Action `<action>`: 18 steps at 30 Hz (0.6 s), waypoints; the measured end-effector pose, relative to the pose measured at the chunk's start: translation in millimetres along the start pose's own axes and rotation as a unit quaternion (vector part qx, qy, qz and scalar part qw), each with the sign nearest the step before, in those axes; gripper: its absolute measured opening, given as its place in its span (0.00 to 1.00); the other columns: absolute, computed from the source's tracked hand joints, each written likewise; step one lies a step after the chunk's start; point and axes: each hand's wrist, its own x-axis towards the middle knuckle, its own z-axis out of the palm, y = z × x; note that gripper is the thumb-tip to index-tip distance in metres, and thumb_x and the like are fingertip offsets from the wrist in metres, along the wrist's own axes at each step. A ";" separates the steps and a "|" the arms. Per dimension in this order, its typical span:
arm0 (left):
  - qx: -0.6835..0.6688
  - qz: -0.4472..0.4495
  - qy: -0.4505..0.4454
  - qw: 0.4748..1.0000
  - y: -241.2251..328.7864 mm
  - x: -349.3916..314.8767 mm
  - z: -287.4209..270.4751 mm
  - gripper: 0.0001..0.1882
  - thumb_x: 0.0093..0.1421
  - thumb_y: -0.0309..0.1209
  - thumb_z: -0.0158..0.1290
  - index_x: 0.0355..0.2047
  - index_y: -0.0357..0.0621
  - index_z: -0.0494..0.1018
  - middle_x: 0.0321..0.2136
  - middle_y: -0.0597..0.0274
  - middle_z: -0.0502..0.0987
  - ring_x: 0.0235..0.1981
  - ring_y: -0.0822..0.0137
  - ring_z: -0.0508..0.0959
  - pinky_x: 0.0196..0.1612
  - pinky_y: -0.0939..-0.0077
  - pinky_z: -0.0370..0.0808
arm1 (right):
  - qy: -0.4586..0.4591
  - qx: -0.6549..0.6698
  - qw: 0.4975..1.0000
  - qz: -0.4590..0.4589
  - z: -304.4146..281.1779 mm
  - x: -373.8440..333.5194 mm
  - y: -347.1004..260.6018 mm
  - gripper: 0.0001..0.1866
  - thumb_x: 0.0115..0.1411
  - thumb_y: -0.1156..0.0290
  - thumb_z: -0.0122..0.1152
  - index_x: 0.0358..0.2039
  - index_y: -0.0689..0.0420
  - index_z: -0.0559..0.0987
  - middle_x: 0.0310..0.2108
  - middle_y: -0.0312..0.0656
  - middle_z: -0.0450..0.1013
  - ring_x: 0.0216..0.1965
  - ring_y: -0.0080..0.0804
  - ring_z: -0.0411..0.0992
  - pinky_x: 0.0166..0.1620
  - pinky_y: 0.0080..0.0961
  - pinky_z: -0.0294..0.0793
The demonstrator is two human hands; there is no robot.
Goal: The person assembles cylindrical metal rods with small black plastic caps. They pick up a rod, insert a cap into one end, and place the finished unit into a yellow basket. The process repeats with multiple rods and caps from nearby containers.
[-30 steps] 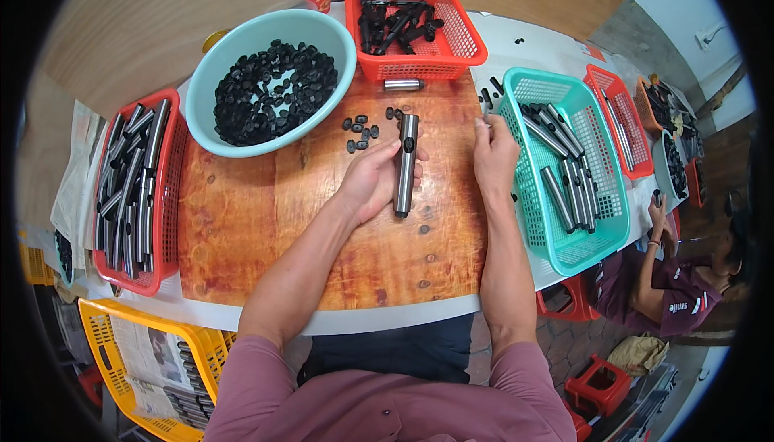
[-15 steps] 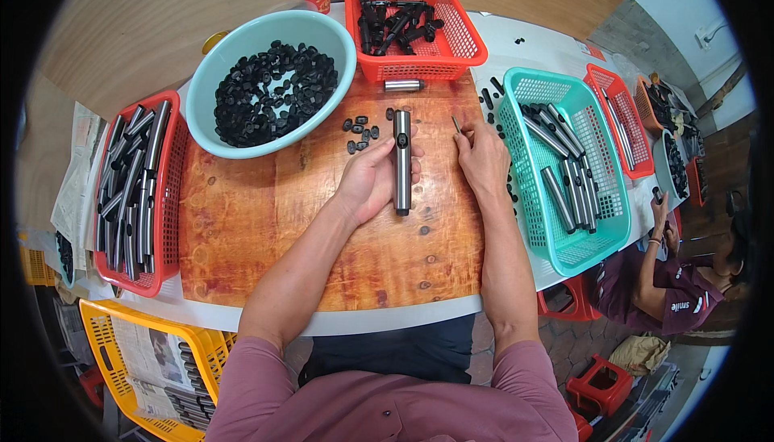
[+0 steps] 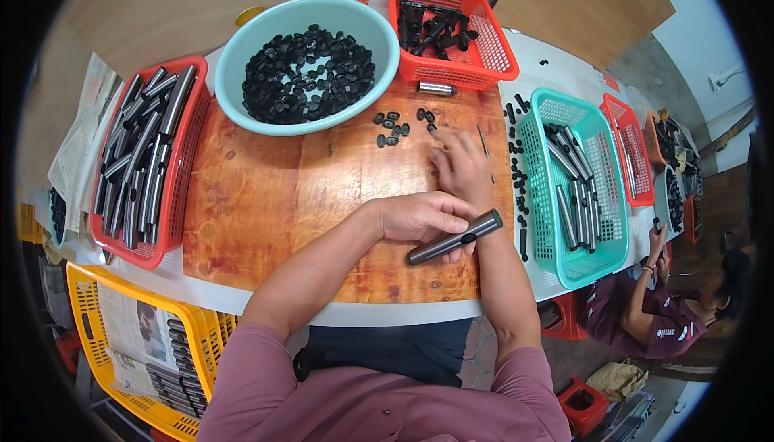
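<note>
My left hand point(image 3: 423, 220) is closed around a short steel tube point(image 3: 435, 249) with a dark oval hole in its side. The tube lies slantwise, its far end over my right wrist. Beyond it, my right hand point(image 3: 468, 169) reaches over the wooden board point(image 3: 282, 208), its fingers loosely bent and apart. Its fingertips are close to a small black oval piece point(image 3: 431, 127), and no object shows in them. Several like pieces point(image 3: 390, 123) lie loose to the left. A thin metal rod point(image 3: 484, 148) rests on the board just right of my right hand.
A pale blue basin point(image 3: 234, 103) holds many black pieces. Red baskets stand at the left point(image 3: 184, 168) with tubes and at the back point(image 3: 484, 71) with black parts. On the right is a green basket point(image 3: 556, 260) with tubes. A co-worker point(image 3: 653, 305) sits at far right.
My right hand has let go of the thin rod and moved left towards the black pieces. My left hand has brought the tube nearer and to the right, tilting it. The view has shifted slightly.
</note>
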 end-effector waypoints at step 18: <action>-0.033 0.206 0.054 0.976 14.6 -12.9 -16.6 0.24 0.68 0.39 0.54 0.57 0.34 0.69 0.39 0.51 0.80 0.34 0.65 0.82 0.39 0.72 0.80 | -0.146 0.040 0.988 0.038 23.4 14.0 2.8 0.06 0.62 0.70 0.60 0.34 0.59 0.79 0.34 0.45 0.72 0.42 0.43 0.74 0.41 0.35 0.75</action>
